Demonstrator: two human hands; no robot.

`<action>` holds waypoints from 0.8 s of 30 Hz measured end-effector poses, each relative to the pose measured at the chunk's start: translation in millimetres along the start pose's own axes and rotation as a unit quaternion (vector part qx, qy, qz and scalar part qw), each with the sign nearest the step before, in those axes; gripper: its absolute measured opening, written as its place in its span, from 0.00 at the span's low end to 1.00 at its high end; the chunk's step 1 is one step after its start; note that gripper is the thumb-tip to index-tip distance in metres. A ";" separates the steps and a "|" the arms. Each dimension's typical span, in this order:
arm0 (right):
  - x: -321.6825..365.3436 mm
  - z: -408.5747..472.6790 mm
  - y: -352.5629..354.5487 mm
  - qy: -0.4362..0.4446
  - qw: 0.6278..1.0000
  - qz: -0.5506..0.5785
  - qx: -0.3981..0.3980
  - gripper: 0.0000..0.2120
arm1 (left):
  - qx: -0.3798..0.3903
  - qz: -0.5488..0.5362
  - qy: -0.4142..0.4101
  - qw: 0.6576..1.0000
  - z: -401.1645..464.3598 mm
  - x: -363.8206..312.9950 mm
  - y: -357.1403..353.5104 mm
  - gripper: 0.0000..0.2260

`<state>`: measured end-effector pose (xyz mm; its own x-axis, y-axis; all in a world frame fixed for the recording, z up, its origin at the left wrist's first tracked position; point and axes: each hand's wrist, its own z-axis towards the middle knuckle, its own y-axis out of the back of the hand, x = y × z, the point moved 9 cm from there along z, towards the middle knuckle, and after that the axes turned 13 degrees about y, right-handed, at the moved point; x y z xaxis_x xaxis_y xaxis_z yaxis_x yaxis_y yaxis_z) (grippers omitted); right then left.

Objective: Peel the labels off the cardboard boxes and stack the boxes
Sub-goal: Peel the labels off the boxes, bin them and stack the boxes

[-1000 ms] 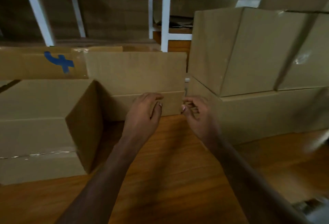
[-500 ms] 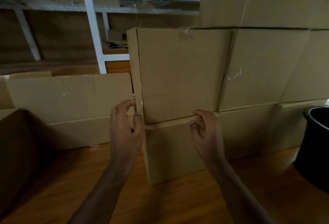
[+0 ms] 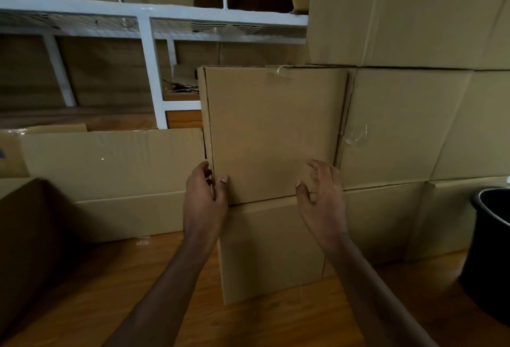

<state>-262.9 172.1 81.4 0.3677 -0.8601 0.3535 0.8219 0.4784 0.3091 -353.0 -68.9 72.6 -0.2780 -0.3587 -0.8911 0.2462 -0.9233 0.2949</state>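
A plain cardboard box (image 3: 271,131) stands on a lower box (image 3: 270,250) in a stack at the centre. My left hand (image 3: 204,197) grips the upper box's bottom left corner, thumb on the front face and fingers round the side edge. My right hand (image 3: 321,200) hovers at the box's lower right with its fingers spread and loosely bent, holding nothing. A scrap of clear tape (image 3: 278,72) clings to the box's top edge. No label shows on its front.
More stacked boxes (image 3: 400,126) fill the right side. A long low box (image 3: 110,178) lies at the left, with a dark box (image 3: 24,236) nearer. A white shelf frame (image 3: 150,70) stands behind. A black bin (image 3: 491,250) sits at the right on the wooden floor (image 3: 96,305).
The view swung right and closer to the stack. My left hand took hold of the upper box's lower left corner. My right hand uncurled and spread at its lower right.
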 end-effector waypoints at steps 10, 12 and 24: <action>-6.1 3.7 -10.5 -0.062 0.997 -0.037 0.022 0.23 | -0.035 0.030 0.012 0.999 17.2 9.4 23.0 0.21; -15.8 4.2 -12.7 -0.096 0.994 -0.029 0.040 0.24 | -0.038 0.031 0.016 0.999 17.9 13.0 24.5 0.20; -12.6 -4.8 4.7 -0.136 0.987 0.056 -0.067 0.26 | -0.037 -0.052 0.017 0.998 12.5 16.1 30.4 0.15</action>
<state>-261.5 184.3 74.1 0.3436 -0.7154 0.6084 0.8395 0.5243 0.1424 -361.5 -104.4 71.5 -0.2746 -0.2563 -0.9268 0.2857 -0.9420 0.1758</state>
